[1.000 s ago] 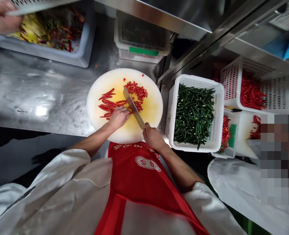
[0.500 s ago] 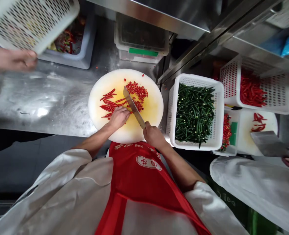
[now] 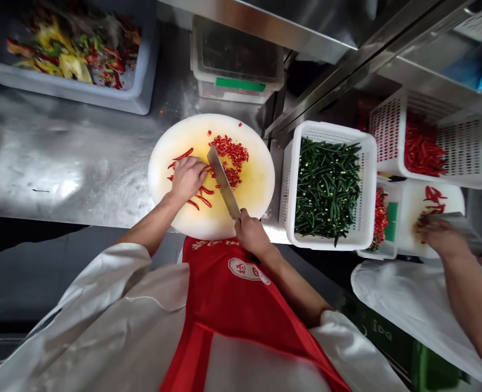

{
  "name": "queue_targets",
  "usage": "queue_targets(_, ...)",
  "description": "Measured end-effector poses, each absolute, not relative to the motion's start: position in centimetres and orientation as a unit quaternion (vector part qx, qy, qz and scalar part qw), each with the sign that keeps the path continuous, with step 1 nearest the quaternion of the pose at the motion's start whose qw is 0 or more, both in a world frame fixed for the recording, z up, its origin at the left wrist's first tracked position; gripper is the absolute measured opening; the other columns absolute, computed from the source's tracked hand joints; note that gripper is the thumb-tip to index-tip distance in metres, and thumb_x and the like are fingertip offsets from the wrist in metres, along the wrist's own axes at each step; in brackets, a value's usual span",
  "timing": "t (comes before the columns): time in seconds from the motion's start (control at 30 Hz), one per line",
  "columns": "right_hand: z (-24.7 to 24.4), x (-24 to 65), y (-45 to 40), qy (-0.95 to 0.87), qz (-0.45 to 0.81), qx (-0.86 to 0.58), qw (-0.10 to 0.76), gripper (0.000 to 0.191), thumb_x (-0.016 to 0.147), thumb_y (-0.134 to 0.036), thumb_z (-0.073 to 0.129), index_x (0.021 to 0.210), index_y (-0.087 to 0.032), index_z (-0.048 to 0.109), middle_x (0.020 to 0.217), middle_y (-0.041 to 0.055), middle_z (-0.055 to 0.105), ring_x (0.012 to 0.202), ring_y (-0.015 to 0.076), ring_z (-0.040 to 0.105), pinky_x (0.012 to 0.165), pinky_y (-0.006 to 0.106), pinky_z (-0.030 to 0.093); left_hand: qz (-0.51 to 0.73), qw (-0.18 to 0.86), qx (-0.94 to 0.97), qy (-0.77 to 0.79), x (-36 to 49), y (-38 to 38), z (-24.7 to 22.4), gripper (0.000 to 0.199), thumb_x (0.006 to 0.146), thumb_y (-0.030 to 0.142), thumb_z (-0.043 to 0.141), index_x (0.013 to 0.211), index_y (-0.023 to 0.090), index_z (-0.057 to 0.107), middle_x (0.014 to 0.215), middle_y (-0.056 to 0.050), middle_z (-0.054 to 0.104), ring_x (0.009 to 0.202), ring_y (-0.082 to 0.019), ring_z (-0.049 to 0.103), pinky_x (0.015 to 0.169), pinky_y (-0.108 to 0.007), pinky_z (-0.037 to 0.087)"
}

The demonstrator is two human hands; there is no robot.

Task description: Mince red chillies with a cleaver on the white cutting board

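Note:
A round white cutting board [image 3: 249,204] lies in front of me on the steel counter. My right hand [image 3: 249,231] grips the handle of a kitchen knife [image 3: 224,185], its broad blade resting slantwise on the board. My left hand [image 3: 188,178] is curled over whole red chilies [image 3: 203,200] left of the blade, with its fingertips close to the steel. Several chilies poke out above and below that hand; those under the palm are hidden. Chopped red chili pieces [image 3: 231,151] are heaped right of the blade.
A white basket of green chilies [image 3: 326,188] stands right of the board, with a basket of red chilies [image 3: 424,144] beyond. At far right a co-worker's hand [image 3: 443,234] works by another cleaver. A grey tub [image 3: 140,92] holds pepper scraps; a lidded box [image 3: 236,60] sits behind.
My left hand has moved left and slightly up over the whole chilies, away from the blade. The white basket and the hand holding it at upper left are gone; a co-worker's hand has appeared at right.

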State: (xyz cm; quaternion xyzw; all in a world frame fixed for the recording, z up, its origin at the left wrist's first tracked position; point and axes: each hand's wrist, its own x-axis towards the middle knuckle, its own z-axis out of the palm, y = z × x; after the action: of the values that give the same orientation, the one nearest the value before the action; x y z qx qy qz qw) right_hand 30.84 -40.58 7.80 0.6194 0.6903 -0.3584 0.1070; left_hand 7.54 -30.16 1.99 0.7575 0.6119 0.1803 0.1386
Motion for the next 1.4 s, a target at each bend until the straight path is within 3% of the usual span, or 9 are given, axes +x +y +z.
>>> queue_targets(0.2,6.6,32.0,-39.3,0.703,-0.348,0.617,0.063,0.019,0.100,-0.026,0.038,0.110,-0.017,0.052,0.089,0.0122,0.074,0.079,0.0253,0.068,0.063,0.030,0.034,0.120,0.169,0.817,0.538,5.9,-27.9,2.4,0.020,0.091,0.025,0.056,0.089,0.023,0.076,0.091,-0.008,0.067,0.100,-0.031,0.058,0.097,-0.051,0.037)
queue_targets(0.33,7.4,33.2,-39.5,0.701,-0.346,0.624,0.020,0.020,0.099,-0.026,0.039,0.108,-0.017,0.054,0.086,0.0102,0.073,0.078,0.0241,0.067,0.064,0.028,0.034,0.143,0.153,0.813,0.544,3.8,-27.5,2.6,0.017,0.088,0.031,0.062,0.093,0.024,0.077,0.112,-0.009,0.066,0.114,-0.032,0.053,0.101,-0.052,0.037)
queue_targets(0.5,8.7,34.1,-41.3,0.718,-0.369,0.591,-0.001,0.016,0.098,-0.028,0.042,0.100,-0.019,0.054,0.078,0.0063,0.070,0.074,0.0222,0.065,0.063,0.027,0.033,0.151,0.183,0.818,0.524,1.5,-27.1,2.0,0.032,0.083,0.041,0.070,0.110,0.024,0.074,0.142,-0.008,0.053,0.132,-0.032,0.046,0.113,-0.050,0.035)
queue_targets(0.7,7.5,34.3,-41.0,0.710,-0.376,0.595,0.023,0.013,0.097,-0.024,0.044,0.097,-0.018,0.055,0.080,0.0070,0.071,0.074,0.0212,0.065,0.064,0.027,0.032,0.156,0.234,0.835,0.473,0.7,-28.0,1.3,0.029,0.090,0.041,0.063,0.109,0.023,0.075,0.142,-0.009,0.055,0.128,-0.026,0.053,0.113,-0.044,0.041)
queue_targets(0.93,7.1,34.8,-40.0,0.709,-0.352,0.610,0.021,0.016,0.098,-0.028,0.043,0.099,-0.019,0.055,0.077,0.0056,0.070,0.070,0.0203,0.063,0.062,0.027,0.031,0.125,0.240,0.858,0.437,1.3,-30.5,2.0,0.052,0.082,0.050,0.073,0.127,0.026,0.067,0.148,-0.010,0.050,0.138,-0.031,0.044,0.118,-0.049,0.035)
queue_targets(1.17,7.2,34.3,-40.5,0.710,-0.372,0.596,0.040,0.016,0.098,-0.028,0.043,0.098,-0.019,0.056,0.080,0.0068,0.071,0.075,0.0215,0.065,0.063,0.026,0.033,0.128,0.222,0.851,0.458,2.0,-30.3,1.3,0.036,0.090,0.043,0.064,0.121,0.027,0.071,0.146,-0.008,0.053,0.140,-0.032,0.042,0.118,-0.052,0.033)
queue_targets(1.33,6.7,34.5,-39.9,0.698,-0.367,0.614,0.029,0.017,0.098,-0.030,0.043,0.100,-0.019,0.056,0.080,0.0064,0.070,0.073,0.0207,0.064,0.063,0.026,0.033,0.108,0.223,0.872,0.422,3.2,-31.4,1.9,0.066,0.073,0.057,0.079,0.130,0.028,0.066,0.150,-0.010,0.049,0.145,-0.036,0.034,0.121,-0.054,0.027)
queue_targets(1.4,6.7,34.6,-39.7,0.696,-0.368,0.615,0.026,0.018,0.098,-0.031,0.043,0.099,-0.019,0.056,0.079,0.0056,0.069,0.071,0.0201,0.063,0.063,0.026,0.033,0.093,0.222,0.881,0.407,3.8,-31.9,2.0,0.065,0.075,0.055,0.079,0.132,0.029,0.063,0.152,-0.010,0.046,0.146,-0.037,0.031,0.121,-0.055,0.026)
